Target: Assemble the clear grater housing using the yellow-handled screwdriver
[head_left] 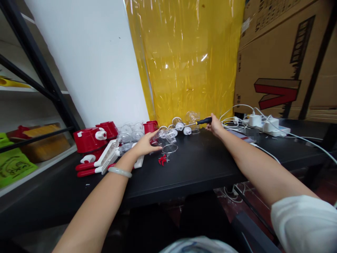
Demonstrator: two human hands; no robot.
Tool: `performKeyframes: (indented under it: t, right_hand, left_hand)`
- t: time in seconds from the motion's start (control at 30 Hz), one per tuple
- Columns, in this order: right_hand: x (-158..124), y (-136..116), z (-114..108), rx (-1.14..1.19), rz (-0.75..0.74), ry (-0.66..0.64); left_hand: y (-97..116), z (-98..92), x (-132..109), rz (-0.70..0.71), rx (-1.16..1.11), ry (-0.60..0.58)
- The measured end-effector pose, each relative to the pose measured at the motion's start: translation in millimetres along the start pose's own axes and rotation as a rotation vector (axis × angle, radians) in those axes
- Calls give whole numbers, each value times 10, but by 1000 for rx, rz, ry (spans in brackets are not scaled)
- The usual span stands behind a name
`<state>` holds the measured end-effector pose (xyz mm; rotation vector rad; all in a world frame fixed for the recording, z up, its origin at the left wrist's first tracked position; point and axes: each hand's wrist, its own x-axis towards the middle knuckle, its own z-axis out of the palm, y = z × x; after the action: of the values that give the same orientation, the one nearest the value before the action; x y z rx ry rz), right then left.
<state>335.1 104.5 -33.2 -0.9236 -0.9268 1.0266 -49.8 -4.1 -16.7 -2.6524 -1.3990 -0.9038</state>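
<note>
My left hand reaches to the back of the black table and closes on a clear plastic cup part. My right hand grips a screwdriver by its black handle, with the metal shaft pointing left toward more clear cup parts. A clear ring and a small red blade piece lie on the table just right of my left hand. Red and white plastic housings are piled to its left.
A yellow plastic sheet hangs behind the table. Large cardboard boxes stand at the right, with a white power strip, chargers and cables below them. A dark metal shelf with green and orange items stands at the left.
</note>
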Motion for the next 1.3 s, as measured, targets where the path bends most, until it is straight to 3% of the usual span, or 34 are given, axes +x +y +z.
performKeyframes:
  t: [0.1, 0.2, 0.4, 0.6, 0.87, 1.07, 1.3]
  right_hand:
    - [-37, -38, 2, 83, 72, -51]
    - [-66, -50, 1, 118, 42, -64]
    - [-35, 1, 8, -59, -34, -3]
    - [-67, -60, 33, 70, 93, -41]
    - [-83, -32, 35, -71, -77, 2]
    - [-89, -78, 50, 55, 55, -21]
    - [-98, -46, 45, -53, -14, -6]
  left_hand:
    - [1, 1, 0, 11, -8, 2]
    - [3, -1, -3, -5, 6, 1]
    - [14, -5, -4, -15, 19, -5]
    - [-11, 6, 4, -19, 29, 0]
    - [-6, -3, 0, -4, 8, -5]
    - [16, -9, 1, -13, 10, -11]
    - [-11, 1, 1, 2, 8, 7]
